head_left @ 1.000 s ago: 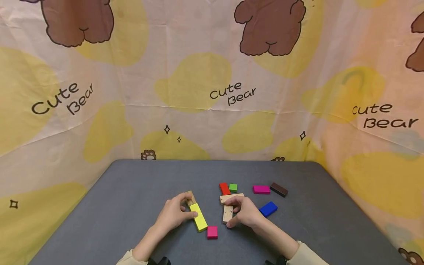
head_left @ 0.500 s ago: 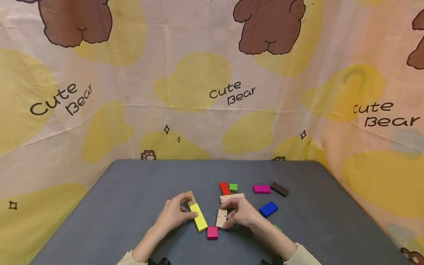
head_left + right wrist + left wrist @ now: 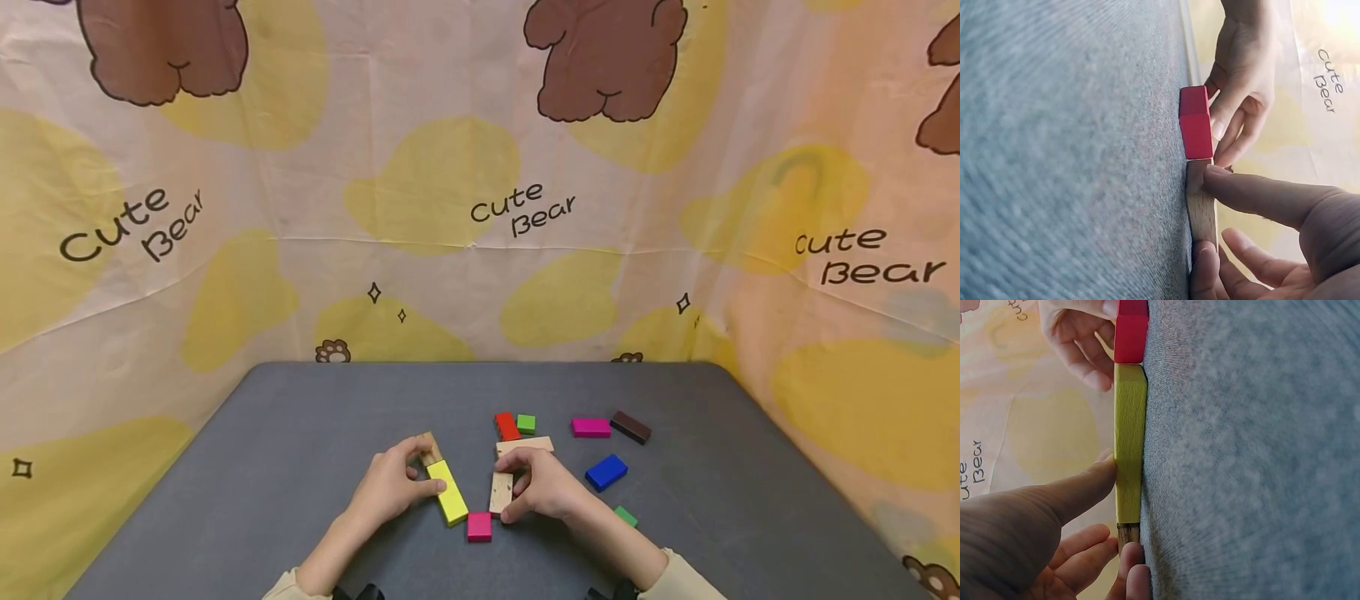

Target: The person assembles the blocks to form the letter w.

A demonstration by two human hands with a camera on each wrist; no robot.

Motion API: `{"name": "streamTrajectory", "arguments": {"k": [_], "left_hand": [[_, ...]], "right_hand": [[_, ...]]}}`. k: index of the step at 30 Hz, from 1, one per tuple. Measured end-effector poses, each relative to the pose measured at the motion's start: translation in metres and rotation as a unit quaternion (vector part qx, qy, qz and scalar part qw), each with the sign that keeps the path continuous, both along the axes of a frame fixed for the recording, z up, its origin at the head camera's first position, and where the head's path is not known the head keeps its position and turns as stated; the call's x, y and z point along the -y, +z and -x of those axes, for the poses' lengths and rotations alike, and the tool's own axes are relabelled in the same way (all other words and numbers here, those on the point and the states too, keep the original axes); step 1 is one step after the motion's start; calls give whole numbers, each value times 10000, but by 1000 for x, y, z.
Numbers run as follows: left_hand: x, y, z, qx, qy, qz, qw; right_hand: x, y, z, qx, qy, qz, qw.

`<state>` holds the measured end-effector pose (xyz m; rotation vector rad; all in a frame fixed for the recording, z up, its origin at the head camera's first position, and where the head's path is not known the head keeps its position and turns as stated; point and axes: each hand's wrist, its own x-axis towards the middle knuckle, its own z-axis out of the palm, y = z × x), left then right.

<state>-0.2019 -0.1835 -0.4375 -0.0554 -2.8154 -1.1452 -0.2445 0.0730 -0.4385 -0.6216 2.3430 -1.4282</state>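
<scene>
My left hand (image 3: 390, 482) rests along a yellow block (image 3: 452, 497), thumb on its top and fingers around a natural wood block (image 3: 432, 455) at its far end. My right hand (image 3: 546, 485) grips another wooden block (image 3: 500, 492) between thumb and fingers. A crimson block (image 3: 479, 527) lies between the near ends of the yellow block and the gripped wooden block. In the right wrist view, the wooden block (image 3: 1202, 206) meets the crimson block (image 3: 1197, 134) end on. A second plain wooden block (image 3: 534, 446) lies crosswise just beyond my right fingers, which partly hide it.
Behind lie a red block (image 3: 506, 426) and a small light green block (image 3: 527, 424). Off to the right are a magenta block (image 3: 591, 428), a dark brown block (image 3: 631, 427) and a blue block (image 3: 606, 472). A green block (image 3: 626, 517) shows beside my right forearm.
My right hand has slid the wooden block left toward the crimson block and straightened its angle a little. The green block beside the right forearm has come into view. My left hand stays put.
</scene>
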Motion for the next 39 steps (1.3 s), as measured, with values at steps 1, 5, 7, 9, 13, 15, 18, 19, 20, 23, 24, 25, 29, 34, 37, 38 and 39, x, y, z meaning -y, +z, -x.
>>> {"name": "streamTrajectory", "arguments": {"k": [1,5,7,9,13,15,18,19,20,23,24,25,29,34,37,38,39], "left_hand": [[0,0,0,0,4,3,10000],[0,0,0,7,24,48,10000],[-1,0,0,11,26,62,10000],[-1,0,-1,14,27,67,10000],[-1,0,-1,10,23,55,10000],[-1,0,0,5,14,53,10000],[0,0,0,-3,-4,56,10000],[0,0,0,0,-9,59,10000],[0,0,1,-1,-15,61,10000],[0,-1,1,-8,-15,57,10000],[0,-1,1,-8,-15,54,10000],[0,-1,1,-12,-15,44,10000],[0,-1,0,-44,-19,24,10000],[0,-1,1,-25,-14,36,10000],[0,-1,1,1,-5,50,10000],[0,-1,1,10,-5,53,10000],[0,-1,1,15,-2,54,10000]], "right_hand": [[0,0,0,21,-21,-10,10000],[-1,0,0,60,-1,-22,10000],[-2,1,0,72,52,-6,10000],[-3,3,-1,84,96,2,9999],[-4,4,-2,105,155,-24,9998],[-4,4,-1,119,161,-37,9998],[-4,4,-1,137,146,-40,9998],[-3,4,-1,143,135,-32,9998],[-3,4,-1,150,129,-24,9998],[-2,3,-1,143,120,3,9998],[-2,3,-1,151,112,5,9998],[-2,3,-1,145,103,5,9998],[-2,3,-1,136,61,-22,9999],[-2,3,-1,160,45,-38,9999],[-2,2,0,193,47,-24,9998],[-2,2,0,191,56,-15,9998],[-2,2,0,198,60,-5,9998]]}}
